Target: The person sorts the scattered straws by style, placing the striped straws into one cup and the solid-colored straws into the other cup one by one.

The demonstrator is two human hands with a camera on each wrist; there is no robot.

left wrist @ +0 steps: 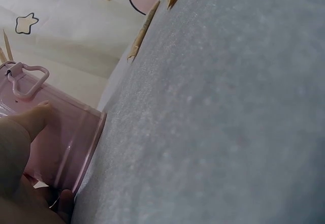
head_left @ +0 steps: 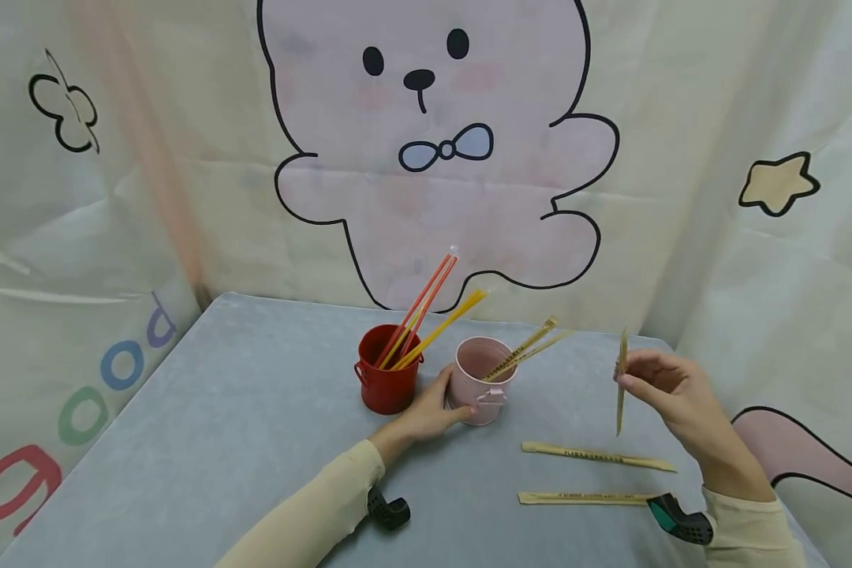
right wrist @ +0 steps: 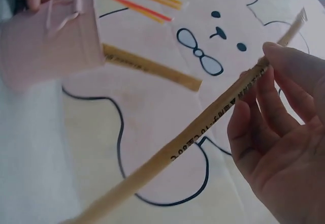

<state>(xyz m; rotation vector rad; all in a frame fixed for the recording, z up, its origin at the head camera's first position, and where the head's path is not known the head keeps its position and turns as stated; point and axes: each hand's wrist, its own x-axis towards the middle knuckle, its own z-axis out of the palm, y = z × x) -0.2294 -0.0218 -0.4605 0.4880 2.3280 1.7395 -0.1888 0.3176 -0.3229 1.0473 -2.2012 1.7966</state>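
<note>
Between thumb and fingertips, my right hand (head_left: 681, 406) pinches a paper-wrapped straw (head_left: 621, 414) near its upper part, raised over the right side of the table. Printed dark lettering runs along this wrapped straw (right wrist: 152, 168) in the right wrist view. My left hand (head_left: 426, 412) grips the lower side of a small pink bucket (head_left: 471, 392), thumb across its front and fingers round the left side. The pink bucket stands upright, with wrapped straws (head_left: 539, 338) leaning out to the right. In the left wrist view, the thumb (left wrist: 35, 120) lies against its wall below the wire handle.
Just left of the pink bucket stands a red bucket (head_left: 385, 392) with orange and yellow straws (head_left: 440, 327) in it. Two more wrapped straws (head_left: 575, 453) lie crosswise on the grey-blue table (head_left: 255, 394) near my right forearm. Behind hangs a printed curtain (head_left: 433, 197).
</note>
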